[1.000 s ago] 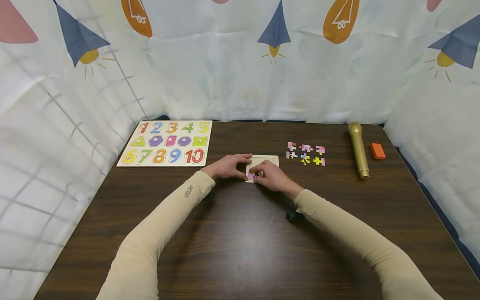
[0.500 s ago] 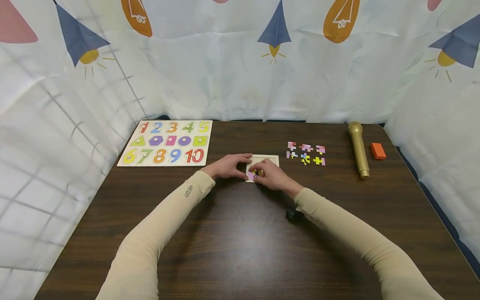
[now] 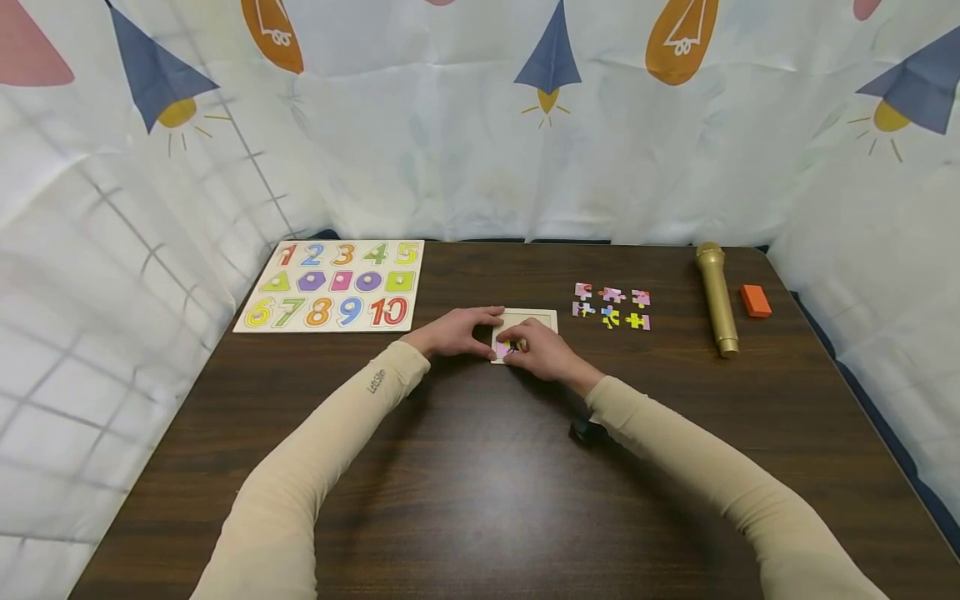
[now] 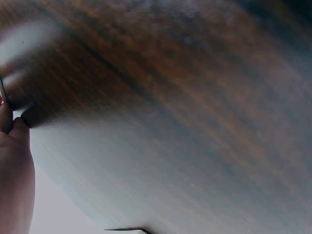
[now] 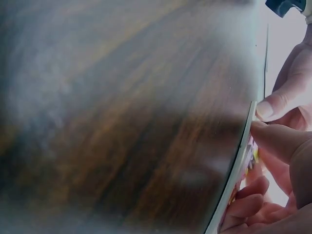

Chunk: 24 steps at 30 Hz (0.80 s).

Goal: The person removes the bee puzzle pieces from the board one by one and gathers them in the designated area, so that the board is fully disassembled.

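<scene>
A small square wooden puzzle tray (image 3: 547,315) lies flat near the table's middle. My left hand (image 3: 453,332) holds its left side, index finger at the far corner and thumb at the near one. Over the tray, my right hand (image 3: 551,354) pinches a puzzle piece, thumb and index finger together at its near left part. Pink and yellow puzzle picture (image 3: 503,351) shows beside those fingertips; the right hand hides much of the rest. The right wrist view shows the tray's edge (image 5: 233,178) side-on, with fingers of both hands crowded against it.
Several loose jigsaw pieces (image 3: 611,308) lie in two rows right of the tray. Farther right are a gold microphone (image 3: 717,300) and an orange block (image 3: 755,302). A number and shape board (image 3: 330,287) lies at the back left. Printed curtains (image 3: 480,167) stand behind the table.
The right hand's fingertips shift very slightly over the tray's near left part. The left hand, tray and loose pieces keep their places.
</scene>
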### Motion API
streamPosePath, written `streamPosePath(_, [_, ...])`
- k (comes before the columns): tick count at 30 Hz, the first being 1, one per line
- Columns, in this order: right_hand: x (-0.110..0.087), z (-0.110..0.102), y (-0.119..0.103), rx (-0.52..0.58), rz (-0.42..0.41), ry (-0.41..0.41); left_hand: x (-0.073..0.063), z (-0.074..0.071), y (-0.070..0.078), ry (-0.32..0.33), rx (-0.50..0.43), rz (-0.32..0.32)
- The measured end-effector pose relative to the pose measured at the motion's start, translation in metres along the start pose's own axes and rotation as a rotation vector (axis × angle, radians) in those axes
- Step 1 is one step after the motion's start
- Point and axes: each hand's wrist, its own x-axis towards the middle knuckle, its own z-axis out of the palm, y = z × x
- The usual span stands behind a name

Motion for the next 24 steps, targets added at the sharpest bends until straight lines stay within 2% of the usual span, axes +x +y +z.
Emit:
streamPosePath(7, [0.0031, 0.0, -0.0011, 0.026, 0.016, 0.016, 0.0, -0.0005, -0.0007, -0.008, -0.002, -0.004])
streamPosePath(16, [0.0013, -0.0014, -0.002, 0.008, 0.069, -0.013, 0.0008, 0.0, -0.0016, -0.013, 0.002, -0.008])
streamPosePath(24, [0.0001, -0.0015, -0.0023, -0.068, 0.019, -0.006, 0.0017, 0.0007, -0.0019, -0.01, 0.012, -0.004])
